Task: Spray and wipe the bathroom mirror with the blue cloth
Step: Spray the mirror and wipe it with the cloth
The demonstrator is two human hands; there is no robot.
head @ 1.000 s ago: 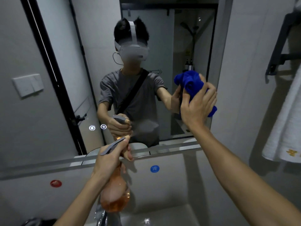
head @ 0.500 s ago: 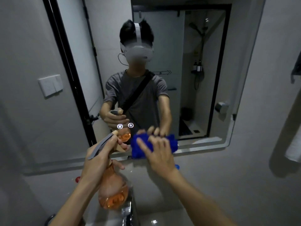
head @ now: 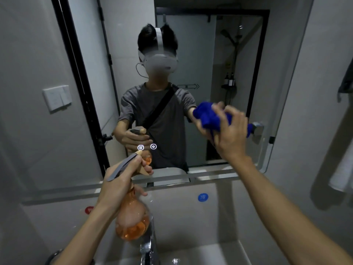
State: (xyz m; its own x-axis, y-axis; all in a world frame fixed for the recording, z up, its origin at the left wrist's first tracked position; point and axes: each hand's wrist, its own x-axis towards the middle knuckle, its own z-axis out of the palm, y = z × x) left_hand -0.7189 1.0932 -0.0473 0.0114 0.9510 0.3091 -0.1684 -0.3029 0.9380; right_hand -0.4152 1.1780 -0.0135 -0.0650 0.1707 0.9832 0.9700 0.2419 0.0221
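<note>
Fingers (head: 232, 119) of my right hand (head: 228, 135) bunch 1 blue cloth (head: 208, 116) against the mirror (head: 238, 54) at its right, while my left hand (head: 119, 185) grips 1 orange spray bottle (head: 131, 219) upright, nozzle pointing far toward the glass, above 1 faucet (head: 149, 247).

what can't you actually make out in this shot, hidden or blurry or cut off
Head view, the only one:
- Blue cloth: partly covered by the right hand, which is motion-blurred, so contact with the mirror is unclear.
- Spray bottle: neck and trigger wrapped by the left hand; whether the trigger is pressed is hidden.
- Faucet and sink: cut off by the bottom edge.
- Blue sticker: its mark is too small to read.
</note>
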